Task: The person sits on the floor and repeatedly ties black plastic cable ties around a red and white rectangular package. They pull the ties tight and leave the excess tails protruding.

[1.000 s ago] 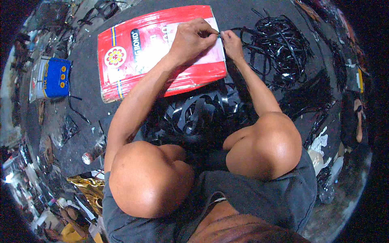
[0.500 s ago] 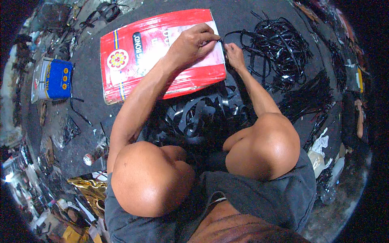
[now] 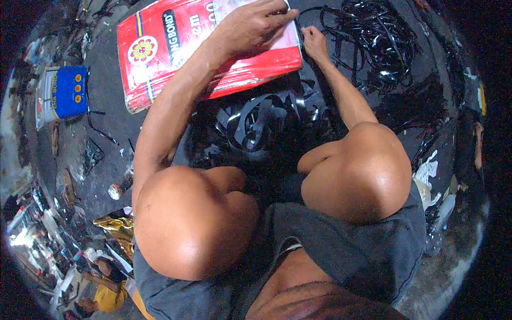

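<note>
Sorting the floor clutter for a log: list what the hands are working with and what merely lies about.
In hand:
left hand resting on the red tin
right hand at its edge, beside the tangle of black strips
coiled black strips

Lying about:
blue tin
gold foil
white scraps

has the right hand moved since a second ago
Yes, slightly. The right hand sat level with the left hand at the far right corner of the red tin; now it lies just nearer the person, beside that corner.
</note>
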The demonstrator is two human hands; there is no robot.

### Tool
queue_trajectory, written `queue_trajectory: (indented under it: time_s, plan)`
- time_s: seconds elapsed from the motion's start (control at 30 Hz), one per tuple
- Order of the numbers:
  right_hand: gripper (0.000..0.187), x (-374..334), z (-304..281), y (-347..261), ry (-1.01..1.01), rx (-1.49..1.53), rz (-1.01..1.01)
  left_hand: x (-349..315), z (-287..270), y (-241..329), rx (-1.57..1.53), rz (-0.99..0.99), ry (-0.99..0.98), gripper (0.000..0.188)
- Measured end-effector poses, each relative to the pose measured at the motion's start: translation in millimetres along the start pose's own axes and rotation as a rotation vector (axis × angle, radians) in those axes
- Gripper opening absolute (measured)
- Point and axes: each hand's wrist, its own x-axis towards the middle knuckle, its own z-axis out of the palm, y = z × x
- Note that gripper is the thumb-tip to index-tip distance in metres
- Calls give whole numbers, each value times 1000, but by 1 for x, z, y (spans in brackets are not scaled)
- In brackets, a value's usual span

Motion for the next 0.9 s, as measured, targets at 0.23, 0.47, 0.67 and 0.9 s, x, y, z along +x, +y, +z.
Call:
queue_trajectory:
  time_s: [0.23, 0.47, 0.67, 0.9]
  plan:
    - [33, -10, -15, -21, 202, -69, 9, -56, 25, 95, 11, 42, -166, 26]
    - [16, 44, -173, -92, 1028, 316, -263, -149, 61, 136, 234, -558, -698, 14]
    - [32, -61, -212, -234, -190, 402, -410, -50, -26, 136, -640, -575, -289, 19]
    - [57, -96, -180, -277, -1060, 788, -201, -9, -118, 132, -929, -1001, -217, 25]
